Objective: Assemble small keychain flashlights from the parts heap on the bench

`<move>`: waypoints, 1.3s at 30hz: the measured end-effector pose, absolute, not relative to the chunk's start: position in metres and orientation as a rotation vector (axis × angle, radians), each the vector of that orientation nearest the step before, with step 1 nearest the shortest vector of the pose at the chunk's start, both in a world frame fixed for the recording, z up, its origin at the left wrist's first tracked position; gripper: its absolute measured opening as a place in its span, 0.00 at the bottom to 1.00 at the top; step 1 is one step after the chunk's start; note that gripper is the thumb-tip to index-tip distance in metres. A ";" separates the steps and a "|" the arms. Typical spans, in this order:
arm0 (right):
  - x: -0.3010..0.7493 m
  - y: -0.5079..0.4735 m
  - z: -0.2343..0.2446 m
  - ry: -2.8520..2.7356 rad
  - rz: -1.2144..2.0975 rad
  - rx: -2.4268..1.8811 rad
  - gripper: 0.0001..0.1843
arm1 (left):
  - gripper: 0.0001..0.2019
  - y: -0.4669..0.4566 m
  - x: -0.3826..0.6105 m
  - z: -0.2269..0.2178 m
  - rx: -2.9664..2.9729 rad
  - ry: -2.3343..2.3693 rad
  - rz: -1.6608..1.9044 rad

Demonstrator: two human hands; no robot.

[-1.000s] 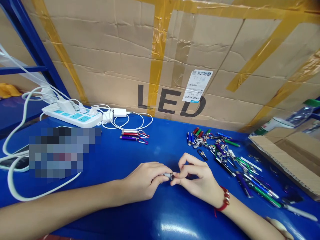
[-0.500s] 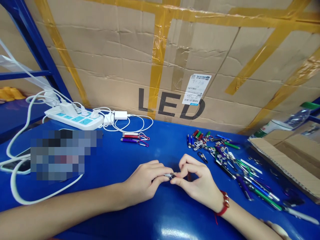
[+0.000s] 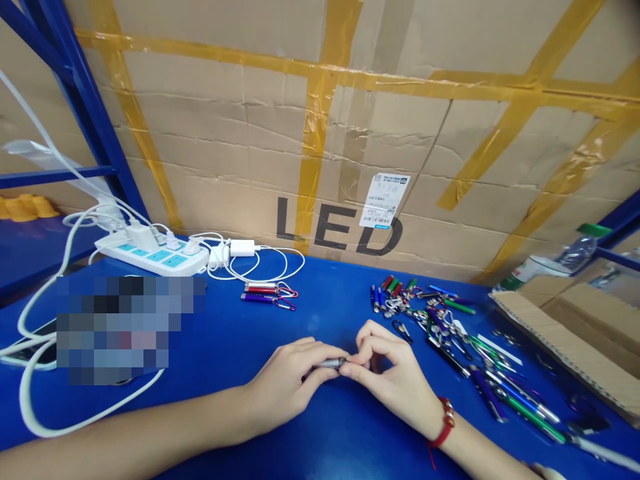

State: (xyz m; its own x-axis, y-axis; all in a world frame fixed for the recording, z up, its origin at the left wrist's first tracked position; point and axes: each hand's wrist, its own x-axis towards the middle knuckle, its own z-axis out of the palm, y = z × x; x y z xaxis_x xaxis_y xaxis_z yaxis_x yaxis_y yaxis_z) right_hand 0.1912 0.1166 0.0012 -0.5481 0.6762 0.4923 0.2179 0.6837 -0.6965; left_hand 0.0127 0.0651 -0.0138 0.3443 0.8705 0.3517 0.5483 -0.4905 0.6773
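My left hand is closed around a small silver-grey keychain flashlight tube, which lies sideways between thumb and fingers. At its dark right end, the thumb and forefinger of my right hand are pinched together; whether they hold a separate small part is hidden. A red cord bracelet circles the right wrist. Both hands are just above the blue table. Beyond them lie several keychain flashlights in a row, silver, red and purple, with carabiner clips.
A loose pile of coloured flashlight tubes and clips spreads over the right side. An open cardboard box stands at far right, near a plastic bottle. A white power strip with cables sits left. A large taped carton closes the back.
The camera view has tilted up slightly, so the scene sits lower. More of the grey tube shows between my hands; both hands keep their hold.
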 end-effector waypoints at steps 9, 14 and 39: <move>0.191 0.118 0.003 -2.117 0.674 -0.637 0.14 | 0.14 0.065 0.011 -0.014 2.116 1.148 1.070; 0.190 0.117 0.002 -2.136 0.663 -0.661 0.15 | 0.13 0.064 0.012 -0.011 2.134 1.154 1.056; 0.199 0.125 0.002 -2.223 0.644 -0.390 0.03 | 0.11 0.065 0.012 -0.008 1.978 1.212 0.833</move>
